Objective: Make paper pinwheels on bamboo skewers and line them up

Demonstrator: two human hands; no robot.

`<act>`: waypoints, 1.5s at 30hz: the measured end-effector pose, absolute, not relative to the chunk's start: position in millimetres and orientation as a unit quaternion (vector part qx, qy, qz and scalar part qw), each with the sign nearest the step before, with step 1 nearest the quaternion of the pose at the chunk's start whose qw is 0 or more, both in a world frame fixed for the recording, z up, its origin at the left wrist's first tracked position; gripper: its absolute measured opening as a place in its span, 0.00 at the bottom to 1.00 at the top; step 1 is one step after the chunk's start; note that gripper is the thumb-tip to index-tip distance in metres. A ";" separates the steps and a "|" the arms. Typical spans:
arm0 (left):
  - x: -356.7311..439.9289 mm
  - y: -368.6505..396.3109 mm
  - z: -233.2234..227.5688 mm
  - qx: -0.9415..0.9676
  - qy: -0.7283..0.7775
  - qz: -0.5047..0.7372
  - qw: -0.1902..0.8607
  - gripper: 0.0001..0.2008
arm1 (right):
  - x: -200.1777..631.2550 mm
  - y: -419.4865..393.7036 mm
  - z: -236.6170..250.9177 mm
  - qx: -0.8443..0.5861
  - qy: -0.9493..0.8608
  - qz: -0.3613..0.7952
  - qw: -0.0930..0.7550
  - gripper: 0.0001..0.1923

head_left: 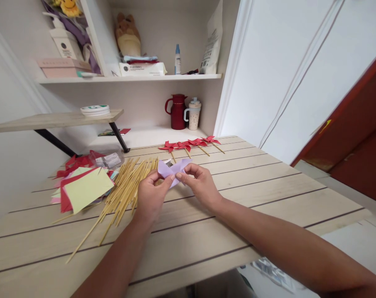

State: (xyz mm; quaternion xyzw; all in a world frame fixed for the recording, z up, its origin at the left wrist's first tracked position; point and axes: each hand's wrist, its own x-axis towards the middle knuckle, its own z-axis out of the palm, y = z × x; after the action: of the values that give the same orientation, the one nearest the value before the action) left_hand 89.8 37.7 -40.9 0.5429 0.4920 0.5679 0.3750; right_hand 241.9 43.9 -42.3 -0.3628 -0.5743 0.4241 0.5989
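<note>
Paper [174, 169], lilac and folded into points, sits above the desk [253, 178], pinched between thumb and fingers of my left hand [152, 193] and right hand [203, 184], each grip closed on it. Should either thumb slacken, the folds could, I judge, spring open; an uneven pull might crease or tear the thin sheet. Loose sticks [122, 188] beside my left hand could scatter if my wrist drops or swings.

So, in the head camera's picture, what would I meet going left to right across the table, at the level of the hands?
Pale green sheet → thin sticks → left fingers → purple paper → right fingers.
</note>
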 end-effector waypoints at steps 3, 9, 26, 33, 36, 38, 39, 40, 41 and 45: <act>88.2 40.6 -43.2 0.525 0.485 0.586 0.382 0.15 | 240.7 44.9 -43.7 -0.346 -0.570 0.447 0.596 0.12; 84.6 44.4 -40.9 0.444 0.459 0.635 0.434 0.17 | 247.5 52.9 -44.8 -0.384 -0.528 0.433 0.621 0.17; 62.4 56.0 -37.7 0.416 0.465 0.696 0.355 0.15 | 241.3 64.0 -72.9 -0.456 -0.735 0.315 0.390 0.08; 65.1 56.6 -39.6 0.404 0.465 0.710 0.341 0.14 | 235.0 76.9 -73.9 -0.481 -0.748 0.294 0.350 0.10; 65.3 56.9 -40.3 0.403 0.465 0.709 0.345 0.14 | 227.8 81.1 -73.5 -0.498 -0.747 0.288 0.331 0.05; 64.9 56.4 -39.8 0.401 0.471 0.708 0.342 0.14 | 225.3 81.4 -72.3 -0.502 -0.741 0.296 0.333 0.03; 64.4 56.0 -39.2 0.400 0.475 0.708 0.338 0.14 | 225.5 80.9 -71.1 -0.502 -0.739 0.304 0.330 0.03; 63.8 55.5 -38.4 0.397 0.478 0.708 0.336 0.14 | 227.1 80.0 -69.4 -0.499 -0.738 0.318 0.324 0.04; 63.1 55.1 -37.5 0.395 0.480 0.708 0.334 0.14 | 229.9 79.0 -67.2 -0.493 -0.739 0.336 0.313 0.04; 60.2 55.4 -36.2 0.385 0.486 0.708 0.337 0.15 | 251.5 75.8 -55.3 -0.451 -0.749 0.422 0.239 0.06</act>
State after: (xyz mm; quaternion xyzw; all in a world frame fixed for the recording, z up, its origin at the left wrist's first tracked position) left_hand 60.2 55.4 -36.2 0.3854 0.4864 0.7081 0.3369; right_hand 251.5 75.8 -55.3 -0.4508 -0.7495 0.4220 0.2388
